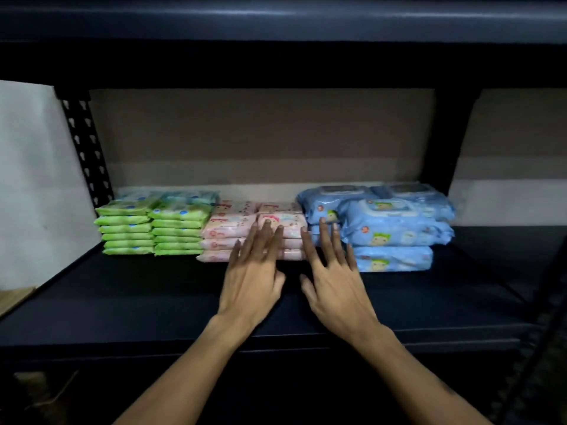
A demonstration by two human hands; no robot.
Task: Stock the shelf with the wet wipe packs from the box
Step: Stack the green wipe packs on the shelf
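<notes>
Both forearms come in from the bottom. The left hand (251, 280) and right hand (334, 289) hover side by side, palms down, over the dark shelf (122, 302). The grip on both is wide open, fingers straight and spread, nothing held. The left fingertips overlap the front of the pink wet wipe packs (230, 231), and the right ones sit where pink meets the blue wet wipe packs (395, 231). Can't tell if they actually touch. The green wet wipe packs (153, 228) are furthest left in two neat stacks. All three colours line the back of the shelf. The blue ones show a cartoon face with green hair and a round orange badge, but the brand text is too blurry to read. Behind them is a brown cardboard panel (260, 133), with a black perforated post (86, 148) on the left
</notes>
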